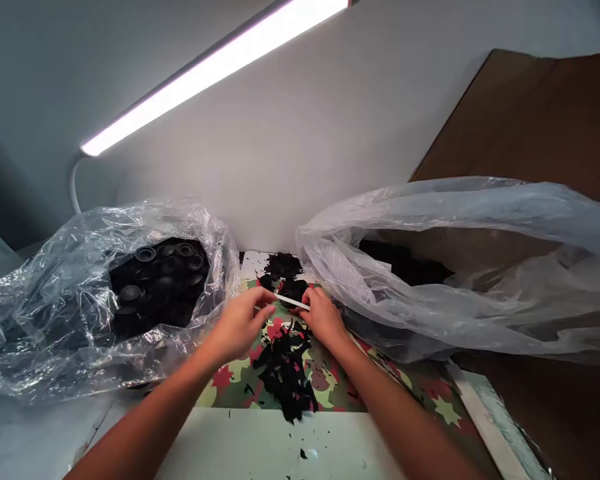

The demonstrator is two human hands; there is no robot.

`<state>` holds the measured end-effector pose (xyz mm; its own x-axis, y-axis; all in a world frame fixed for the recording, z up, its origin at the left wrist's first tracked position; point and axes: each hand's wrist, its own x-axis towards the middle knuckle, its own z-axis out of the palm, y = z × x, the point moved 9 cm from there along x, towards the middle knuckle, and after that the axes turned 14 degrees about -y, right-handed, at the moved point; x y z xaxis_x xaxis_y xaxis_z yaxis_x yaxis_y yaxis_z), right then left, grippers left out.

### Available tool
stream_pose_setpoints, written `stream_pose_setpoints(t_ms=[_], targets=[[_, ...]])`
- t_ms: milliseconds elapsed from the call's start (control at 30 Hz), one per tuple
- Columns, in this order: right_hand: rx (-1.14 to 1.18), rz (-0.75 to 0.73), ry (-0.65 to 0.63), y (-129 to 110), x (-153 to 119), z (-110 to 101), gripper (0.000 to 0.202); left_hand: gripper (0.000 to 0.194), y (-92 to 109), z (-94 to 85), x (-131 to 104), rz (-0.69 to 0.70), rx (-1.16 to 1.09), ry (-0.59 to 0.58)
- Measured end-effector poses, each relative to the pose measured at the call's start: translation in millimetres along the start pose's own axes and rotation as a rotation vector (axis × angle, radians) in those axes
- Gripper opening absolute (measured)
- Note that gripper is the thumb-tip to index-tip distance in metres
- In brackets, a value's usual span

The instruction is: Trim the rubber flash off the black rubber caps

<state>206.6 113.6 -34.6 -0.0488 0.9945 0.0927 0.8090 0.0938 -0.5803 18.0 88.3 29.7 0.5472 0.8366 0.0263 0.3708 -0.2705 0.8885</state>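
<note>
My right hand (324, 315) is closed on one end of a thin white stick (293, 302), which points to the left. Near the stick's other end is my left hand (247, 319), its thumb and fingers apart with a gap between them and nothing seen in it. Black scraps (286, 373) lie in a heap on the patterned cloth (325, 377) below the hands. A dark piece (291, 288) sits just behind the stick, and more black scraps (283, 265) are piled farther back.
At the left, a clear plastic bag (85, 267) holds black round parts (160, 283). A large translucent bag (460, 320) with dark material inside stands at the right, before a cardboard flap (540, 120). A lit lamp (215, 77) hangs above.
</note>
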Motion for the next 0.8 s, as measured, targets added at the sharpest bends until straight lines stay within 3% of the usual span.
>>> stream_pose_setpoints(t_ms=[67, 200, 300, 367, 433, 500, 567, 700, 800], targets=[[-0.028, -0.037, 0.002, -6.4, -6.3, -2.8, 0.022, 0.005, -22.2, 15.8, 1.7, -0.041, -0.210, 0.007], [-0.041, -0.170, 0.061, -28.4, -24.6, -10.0, 0.012, 0.025, -52.3, 37.1, -0.4, -0.136, -0.565, -0.033], [-0.034, -0.474, 0.116, -63.0, -44.9, -12.5, 0.025, 0.045, -62.0, 53.4, -4.5, -0.213, -0.966, -0.066], [0.004, -0.687, 0.101, -85.0, -60.8, -11.9, 0.034, 0.047, -61.0, 55.7, -4.8, -0.191, -1.072, -0.058], [0.099, -0.791, 0.084, -96.4, -71.9, -15.9, 0.035, 0.043, -59.9, 53.6, -4.2, -0.157, -1.100, -0.040], [0.233, -0.750, 0.117, -94.1, -74.8, -26.8, 0.026, 0.043, -59.7, 50.4, -4.0, -0.143, -1.113, -0.022], [0.353, -0.613, 0.177, -80.5, -72.5, -38.7, 0.024, 0.046, -58.0, 47.3, -4.0, -0.135, -1.132, -0.014], [0.442, -0.483, 0.210, -59.5, -69.1, -47.9, 0.054, 0.058, -53.0, 46.6, -5.9, -0.180, -1.060, -0.059], [0.432, -0.452, 0.169, -54.2, -65.7, -39.9, 0.037, 0.061, -58.0, 45.2, -11.1, -0.285, -0.925, -0.034]])
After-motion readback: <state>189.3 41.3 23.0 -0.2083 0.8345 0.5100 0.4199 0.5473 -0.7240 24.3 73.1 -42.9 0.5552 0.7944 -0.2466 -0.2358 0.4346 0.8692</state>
